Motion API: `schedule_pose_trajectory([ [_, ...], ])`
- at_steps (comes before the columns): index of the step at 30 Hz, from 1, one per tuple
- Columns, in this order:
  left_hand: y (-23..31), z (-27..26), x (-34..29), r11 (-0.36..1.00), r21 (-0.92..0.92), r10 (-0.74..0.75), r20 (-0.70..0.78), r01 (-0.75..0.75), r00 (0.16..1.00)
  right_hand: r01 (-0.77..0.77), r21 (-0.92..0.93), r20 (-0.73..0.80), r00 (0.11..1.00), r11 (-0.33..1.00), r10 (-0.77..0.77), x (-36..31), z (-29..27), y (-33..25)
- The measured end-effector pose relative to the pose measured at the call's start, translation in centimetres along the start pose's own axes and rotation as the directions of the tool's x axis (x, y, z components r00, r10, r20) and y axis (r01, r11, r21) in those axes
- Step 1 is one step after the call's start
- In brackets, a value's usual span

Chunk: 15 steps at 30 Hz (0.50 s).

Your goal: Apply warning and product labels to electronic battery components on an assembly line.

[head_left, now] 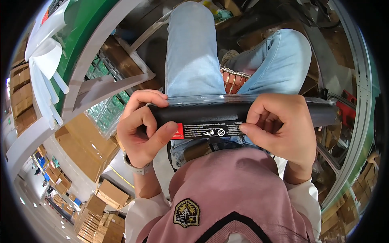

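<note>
A long black tube, partly covered by clear plastic film, lies crosswise over my lap. Along its near side runs a black warning label with a red left end and white print. My left hand is closed around the tube's left part, its thumb pressing on the red end of the label. At the other end, my right hand pinches the label's right edge between thumb and curled fingers, against the tube. Whether the label is fully stuck down I cannot tell. The tube's right end extends past my right hand.
A green-topped bench with a pale frame stands at left, with white sheets on it. Below are clear-wrapped green goods and a cardboard sheet. A metal frame post rises at right. Cartons are stacked behind left.
</note>
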<state>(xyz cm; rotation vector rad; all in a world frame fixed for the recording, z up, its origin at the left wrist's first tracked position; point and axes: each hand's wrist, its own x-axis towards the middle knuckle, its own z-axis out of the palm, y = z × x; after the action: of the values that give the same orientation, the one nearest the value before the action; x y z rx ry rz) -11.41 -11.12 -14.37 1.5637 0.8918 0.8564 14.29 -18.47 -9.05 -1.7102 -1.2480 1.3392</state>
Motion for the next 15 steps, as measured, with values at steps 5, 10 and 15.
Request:
schedule_pose_trajectory([
  [5, -0.22, -0.06, 0.01, 1.000, -0.004, 0.003, 0.004, -0.003, 1.000, 0.001, -0.022, 0.023, 1.000, 1.000, -0.001, 0.07, -0.22, -0.04],
  [10, -0.33, -0.01, 0.13, 1.000, -0.014, 0.012, -0.005, -0.012, 1.000, 0.083, -0.081, 0.027, 0.996, 0.993, -0.081, 0.31, 0.06, -0.02],
  [15, -0.04, 0.06, 0.39, 1.000, 0.012, 0.006, 0.007, -0.006, 1.000, 0.212, -0.243, 0.040, 0.977, 0.947, -0.209, 0.36, -0.60, -0.40],
])
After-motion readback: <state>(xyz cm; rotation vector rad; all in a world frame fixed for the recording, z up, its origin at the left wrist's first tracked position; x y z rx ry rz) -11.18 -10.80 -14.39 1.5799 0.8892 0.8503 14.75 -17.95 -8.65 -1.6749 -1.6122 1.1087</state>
